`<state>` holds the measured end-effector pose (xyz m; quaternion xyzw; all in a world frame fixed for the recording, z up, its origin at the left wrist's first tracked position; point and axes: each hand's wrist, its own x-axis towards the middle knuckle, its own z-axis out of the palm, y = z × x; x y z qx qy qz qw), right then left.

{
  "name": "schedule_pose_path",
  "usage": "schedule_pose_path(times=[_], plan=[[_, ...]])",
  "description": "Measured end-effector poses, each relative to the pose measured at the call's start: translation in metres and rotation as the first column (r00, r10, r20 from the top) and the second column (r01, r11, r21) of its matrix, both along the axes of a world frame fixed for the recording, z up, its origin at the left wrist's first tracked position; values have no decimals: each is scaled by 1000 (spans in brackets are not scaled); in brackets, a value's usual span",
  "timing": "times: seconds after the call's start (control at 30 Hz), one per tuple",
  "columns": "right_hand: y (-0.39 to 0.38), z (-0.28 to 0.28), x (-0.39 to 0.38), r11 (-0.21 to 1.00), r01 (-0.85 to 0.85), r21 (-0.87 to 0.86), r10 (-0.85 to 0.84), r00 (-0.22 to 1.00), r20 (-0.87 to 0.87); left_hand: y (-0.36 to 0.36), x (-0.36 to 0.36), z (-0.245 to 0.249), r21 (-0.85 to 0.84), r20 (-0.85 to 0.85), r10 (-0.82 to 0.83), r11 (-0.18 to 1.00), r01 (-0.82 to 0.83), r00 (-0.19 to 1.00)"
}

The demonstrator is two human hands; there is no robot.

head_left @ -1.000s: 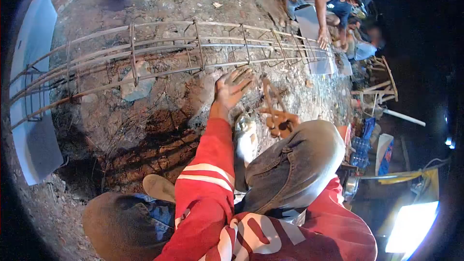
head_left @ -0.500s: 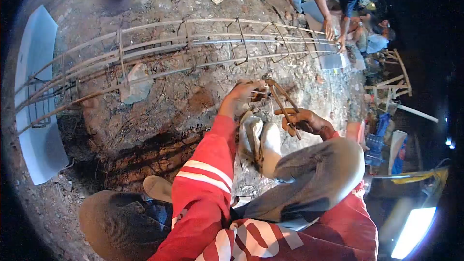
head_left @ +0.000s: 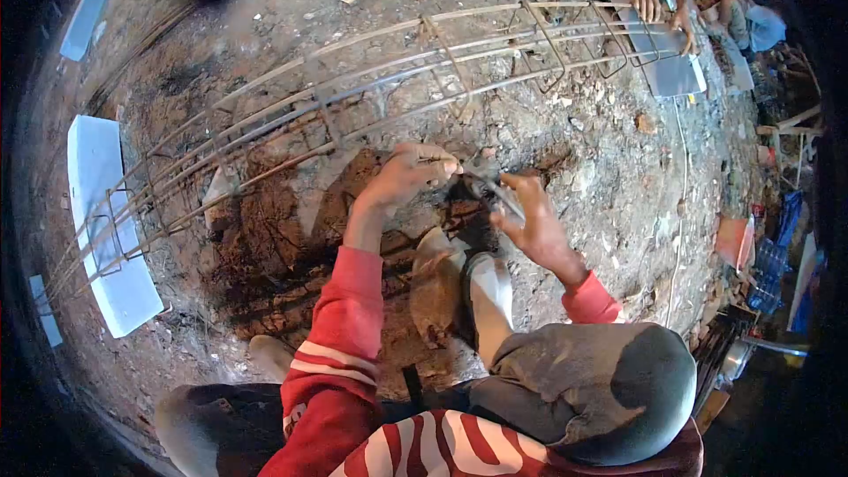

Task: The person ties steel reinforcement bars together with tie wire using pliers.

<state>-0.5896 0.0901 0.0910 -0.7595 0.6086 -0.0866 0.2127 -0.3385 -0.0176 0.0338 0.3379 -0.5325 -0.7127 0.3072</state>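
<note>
My right hand [head_left: 535,225] is closed around a pair of pincers [head_left: 496,194], whose jaws point toward my left hand. My left hand [head_left: 402,184] is closed, fingertips pinched together on a thin dark wire [head_left: 433,159], close to the jaws. Both hands are above the dirt, on the near side of a long rebar cage [head_left: 362,86]. The cage is made of lengthwise bars with rectangular stirrups around them.
A white block [head_left: 113,225] lies under the cage's left end. Another person's hands [head_left: 645,2] are at the right end, over a grey board [head_left: 669,71]. A dark trench [head_left: 291,274] runs below the cage. Blue bottles [head_left: 770,274] stand far right.
My view has shifted, and the cage's right end appears further right. The pincers have swung from long, spread handles in view to a shorter, foreshortened angle; both hands stay close together.
</note>
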Motion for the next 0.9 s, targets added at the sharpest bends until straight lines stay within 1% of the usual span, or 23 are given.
schedule_pose_path(times=[0.03, 0.07, 0.1, 0.13, 0.17, 0.23, 0.27, 0.3, 0.33, 0.37, 0.4, 0.43, 0.47, 0.5, 0.53, 0.63, 0.67, 0.7, 0.73, 0.8, 0.83, 0.87, 0.9], plan=[[-13, 8, 2, 991, 108, -77, -79, 945, 318, 0, -8, 5, 4, 12, 5, 1000, -5, 1000], [-20, 15, 9, 951, 290, 111, -299, 762, 575, 0, -15, 13, 20, 37, -3, 1000, 3, 999], [-29, 22, 16, 953, 280, 120, -295, 757, 583, 1, -21, 21, 36, 63, -10, 999, 8, 998], [-40, 28, 22, 931, 284, 228, -360, 618, 699, 0, -26, 30, -74, 79, 19, 997, -13, 997], [-50, 30, 22, 905, 262, 335, -422, 458, 783, 2, -34, 36, -73, 95, 38, 997, -31, 995], [-62, 10, 22, 932, 170, 319, -362, 447, 818, 6, -48, 48, -114, 5, 192, 975, -190, 981], [-66, 10, 29, 903, 160, 399, -430, 315, 846, 10, -50, 59, -101, 118, 263, 963, -252, 958], [-70, 11, 34, 868, 136, 478, -496, 178, 850, 12, -49, 67, -113, 143, 288, 955, -274, 947], [-70, 11, 38, 807, 97, 582, -588, 38, 808, 13, -48, 75, -190, 246, 334, 937, -293, 910], [-72, 7, 42, 811, 65, 581, -584, 29, 811, 16, -45, 81, -264, 342, 378, 917, -299, 860], [-74, 1, 46, 845, 125, 520, -532, 87, 843, 18, -42, 86, -162, 356, 354, 935, -316, 865], [-76, -2, 50, 874, 183, 451, -478, 148, 866, 21, -39, 91, -172, 373, 372, 928, -330, 850], [-77, -3, 53, 878, 157, 452, -473, 142, 870, 24, -37, 96, -94, 352, 396, 917, -389, 848], [-78, -4, 56, 895, 141, 424, -446, 216, 869, 29, -36, 100, -14, 330, 421, 897, -441, 845], [-79, -4, 59, 909, 128, 396, -416, 287, 863, 33, -32, 99, 46, 195, 454, 881, -471, 869], [-79, -1, 68, 964, 167, 207, -262, 455, 851, 38, -30, 103, 49, 168, 584, 800, -598, 794], [-78, 9, 66, 934, 81, 347, -350, 395, 849, 42, -31, 115, -10, 264, 570, 808, -589, 778], [-77, 18, 65, 882, -17, 472, -437, 348, 830, 43, -29, 112, -13, 261, 574, 806, -592, 776], [-76, 14, 63, 884, -21, 467, -430, 355, 830, 44, -29, 107, -27, 265, 570, 810, -585, 777], [-76, 1, 54, 934, -53, 355, -296, 446, 845, 43, -29, 100, -41, 255, 564, 818, -574, 786], [-76, 6, 51, 937, -39, 347, -293, 453, 842, 40, -28, 99, -120, 337, 515, 854, -506, 788], [-74, 14, 47, 950, -10, 311, -260, 523, 812, 37, -30, 98, -188, 418, 464, 885, -425, 781], [-71, 19, 42, 961, 10, 277, -229, 596, 770, 37, -36, 95, -180, 401, 459, 888, -423, 793]])
